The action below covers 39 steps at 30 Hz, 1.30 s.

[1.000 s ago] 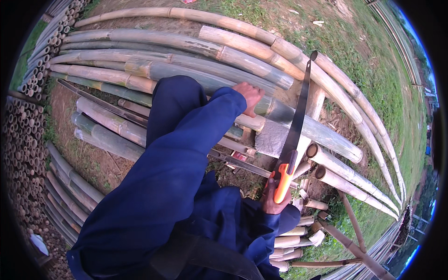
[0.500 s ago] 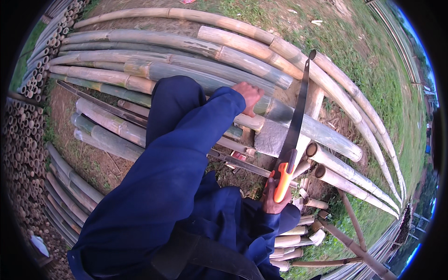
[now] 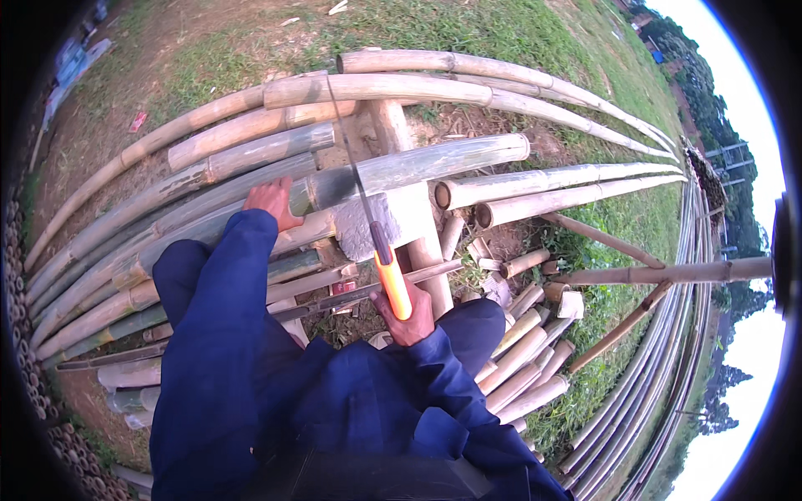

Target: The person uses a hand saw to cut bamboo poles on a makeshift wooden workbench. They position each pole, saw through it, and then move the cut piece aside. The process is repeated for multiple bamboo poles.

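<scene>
My right hand (image 3: 409, 317) is closed around the orange-and-black handle of a hand saw (image 3: 390, 280). Its long, thin dark blade slants away from me across a thick green-grey bamboo pole (image 3: 443, 163); whether the teeth touch the pole I cannot tell. To the left of the blade, my left hand (image 3: 274, 203) grips the same pole from above, fingers bent over it and thumb toward me. Under the pole, near the blade, sits a grey block (image 3: 354, 230). A pale crosswise log (image 3: 389, 125) also passes beneath the pole.
Several bamboo poles (image 3: 200, 175) lie side by side on the left. Two cut poles (image 3: 535, 184) extend right, beyond a heap of short bamboo pieces (image 3: 526, 367). A bamboo frame (image 3: 668, 274) stands at the right, near long stacked poles (image 3: 643, 384). Grass (image 3: 493, 33) lies beyond.
The view has turned, so the work sits farther left and more sky shows. My left hand stays on the pole; the saw, still in my right hand, now slants the other way, tip leftward.
</scene>
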Each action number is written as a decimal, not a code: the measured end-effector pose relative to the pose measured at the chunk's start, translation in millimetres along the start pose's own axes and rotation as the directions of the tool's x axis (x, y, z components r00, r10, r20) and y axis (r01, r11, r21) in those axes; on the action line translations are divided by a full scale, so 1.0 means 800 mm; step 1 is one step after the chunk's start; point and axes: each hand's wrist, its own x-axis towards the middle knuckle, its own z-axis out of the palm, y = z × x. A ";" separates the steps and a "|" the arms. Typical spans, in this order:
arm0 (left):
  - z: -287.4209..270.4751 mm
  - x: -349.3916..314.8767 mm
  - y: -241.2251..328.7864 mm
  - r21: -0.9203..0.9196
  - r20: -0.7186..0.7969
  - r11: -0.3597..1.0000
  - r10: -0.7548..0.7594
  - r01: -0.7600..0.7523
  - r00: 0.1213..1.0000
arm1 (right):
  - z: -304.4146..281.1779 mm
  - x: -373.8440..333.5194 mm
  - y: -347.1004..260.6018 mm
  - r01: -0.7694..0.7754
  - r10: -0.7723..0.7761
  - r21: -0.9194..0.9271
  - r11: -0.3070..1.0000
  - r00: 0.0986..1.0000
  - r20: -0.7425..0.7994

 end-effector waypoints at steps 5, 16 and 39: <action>0.024 0.006 -0.008 -0.007 -0.101 0.999 -0.035 0.035 0.994 | -0.003 0.001 0.005 0.055 -0.055 -0.028 0.998 0.998 -0.028; 0.016 0.003 -0.014 0.053 -0.023 0.998 0.022 -0.021 0.999 | 0.006 0.004 0.005 0.095 -0.095 -0.029 0.995 0.995 -0.013; 0.020 0.006 -0.013 0.018 0.006 0.999 0.033 -0.033 0.999 | 0.002 0.000 0.034 0.114 -0.116 -0.069 0.991 0.993 -0.031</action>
